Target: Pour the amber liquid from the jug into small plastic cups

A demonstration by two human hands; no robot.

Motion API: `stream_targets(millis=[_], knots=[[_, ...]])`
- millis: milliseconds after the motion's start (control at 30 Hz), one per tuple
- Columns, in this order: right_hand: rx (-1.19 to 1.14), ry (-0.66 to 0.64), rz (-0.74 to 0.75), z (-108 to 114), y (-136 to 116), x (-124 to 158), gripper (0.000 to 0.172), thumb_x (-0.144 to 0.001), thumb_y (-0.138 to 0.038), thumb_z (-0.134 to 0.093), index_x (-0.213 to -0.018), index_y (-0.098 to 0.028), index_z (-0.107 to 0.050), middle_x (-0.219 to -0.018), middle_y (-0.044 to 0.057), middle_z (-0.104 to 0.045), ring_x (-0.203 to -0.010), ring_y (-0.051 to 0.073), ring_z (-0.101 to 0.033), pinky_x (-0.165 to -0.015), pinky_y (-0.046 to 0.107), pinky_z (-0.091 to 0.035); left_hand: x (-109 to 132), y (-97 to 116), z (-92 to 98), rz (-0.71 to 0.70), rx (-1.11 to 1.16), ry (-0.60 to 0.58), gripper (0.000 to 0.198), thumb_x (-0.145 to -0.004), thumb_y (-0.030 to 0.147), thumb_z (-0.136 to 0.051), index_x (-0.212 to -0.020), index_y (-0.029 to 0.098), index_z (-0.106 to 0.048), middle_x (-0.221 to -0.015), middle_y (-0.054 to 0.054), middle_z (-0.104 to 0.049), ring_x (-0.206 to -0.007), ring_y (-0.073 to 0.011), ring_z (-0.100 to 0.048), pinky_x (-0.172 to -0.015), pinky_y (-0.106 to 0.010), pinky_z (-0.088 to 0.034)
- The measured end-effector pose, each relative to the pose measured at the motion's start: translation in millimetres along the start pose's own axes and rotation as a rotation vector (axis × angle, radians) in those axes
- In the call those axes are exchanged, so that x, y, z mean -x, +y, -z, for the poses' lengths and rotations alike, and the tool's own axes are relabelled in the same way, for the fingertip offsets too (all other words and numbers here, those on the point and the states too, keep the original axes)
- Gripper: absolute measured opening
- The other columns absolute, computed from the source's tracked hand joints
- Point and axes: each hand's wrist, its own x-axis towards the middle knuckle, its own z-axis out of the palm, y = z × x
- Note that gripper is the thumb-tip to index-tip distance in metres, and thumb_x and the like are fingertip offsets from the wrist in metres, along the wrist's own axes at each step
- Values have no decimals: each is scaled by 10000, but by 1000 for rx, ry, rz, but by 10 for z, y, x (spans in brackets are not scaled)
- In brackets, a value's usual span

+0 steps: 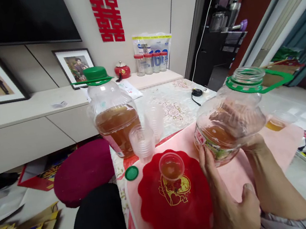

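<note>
From the head camera, much of my right hand (252, 144) is hidden behind the open jar (223, 134). I see the wrist at the jar's lower right, and the fingers only as a blurred shape through the clear plastic, curled round its far side and gripping it. The jar is held tilted above the pink cloth (287, 139), just right of the red plate (175, 212), mouth uncapped and amber liquid pooled low. My left hand (228, 199) lies under it, fingers (206, 160) pressed together and flat against the jar's base, thumb held apart; its wrist is cut off by the bottom edge.

A small cup (171, 166) of amber liquid stands on the plate. A second cup (276, 123) is half hidden behind the jar. A lidded jar (114, 117), a stack of clear cups (143, 143) and a loose green cap (131, 172) sit to the left.

The jar labels are too warped to read. The wall's red paper cut-out (106, 12) is a double-happiness character. The bag (153, 48) at the back shows large blue digits, partly blocked.
</note>
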Motion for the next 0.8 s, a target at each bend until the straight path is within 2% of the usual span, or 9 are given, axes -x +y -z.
stream_targets(millis=[100, 233, 300, 367, 433, 567, 633, 700, 800], knots=[[-179, -12, -18, -104, 85, 44, 684, -829, -864, -595, -1408, -500, -612, -1336, 28, -754, -1259, 332, -716, -1004, 602, -594, 26, -81, -33, -17, -4, 27, 1052, -760, 189, -637, -1710, 258, -189, -1818, 29, -51, -1711, -237, -39, -1430, -382, -118], [-314, -24, 9, -207, 119, 126, 1182, -433, -768, -944, -1490, -434, -533, -1463, 107, -672, -1325, 394, -658, -1054, 631, -546, 14, -54, -3, -58, -79, -11, 1016, -787, 223, -607, -1709, 200, -182, -1819, -15, -46, -1711, -246, -39, -1429, -424, -133], [-361, -35, 17, -224, 100, 164, 1272, -352, -697, -1006, -1497, -427, -521, -1494, 117, -646, -1364, 391, -629, -1083, 616, -525, -8, -11, 15, -47, -137, -35, 1023, -787, 221, -595, -1713, 199, -160, -1820, -11, -5, -1712, -251, -10, -1431, -455, -107], [-399, -45, 14, -233, 64, 205, 1249, -382, -647, -1029, -1501, -424, -520, -1511, 116, -632, -1395, 376, -608, -1107, 597, -509, -3, 19, 13, -21, -188, -30, 1026, -776, 204, -595, -1711, 202, -174, -1820, -16, 5, -1711, -276, 1, -1430, -499, -82], [-427, -48, 12, -242, 20, 259, 1208, -443, -595, -1037, -1517, -423, -512, -1553, 112, -602, -1442, 367, -567, -1129, 586, -496, 52, 22, -2, -12, -231, -12, 1033, -742, 158, -607, -1700, 211, -224, -1817, -36, -63, -1706, -303, -70, -1423, -525, -132], [-446, -7, 22, -222, -48, 413, 1085, -563, -503, -1011, -1531, -374, -537, -1638, 94, -529, -1541, 337, -451, -1221, 554, -413, 240, 20, 92, -232, -336, 159, 931, -787, 91, -599, -1640, 358, -337, -1754, -1, -316, -1636, -256, -330, -1358, -451, -350], [-449, 43, 35, -158, -49, 487, 986, -565, -463, -1002, -1461, -309, -621, -1590, 111, -580, -1503, 342, -498, -1230, 532, -406, 285, 81, 272, -401, -469, 320, 843, -856, 128, -597, -1597, 447, -353, -1703, 33, -407, -1592, -233, -406, -1314, -442, -416], [-459, 127, 67, -55, -32, 549, 851, -590, -457, -974, -1372, -280, -688, -1511, 112, -648, -1419, 336, -578, -1186, 514, -460, 259, 200, 527, -515, -624, 454, 765, -888, 227, -637, -1570, 452, -375, -1650, 14, -465, -1555, -255, -450, -1266, -481, -468], [-482, 319, 160, 126, -34, 633, 557, -758, -466, -844, -1286, -329, -728, -1349, 46, -736, -1272, 253, -658, -1088, 424, -530, 127, 393, 925, -380, -711, 524, 795, -824, 354, -714, -1561, 266, -431, -1629, -117, -443, -1545, -321, -443, -1246, -544, -477]])
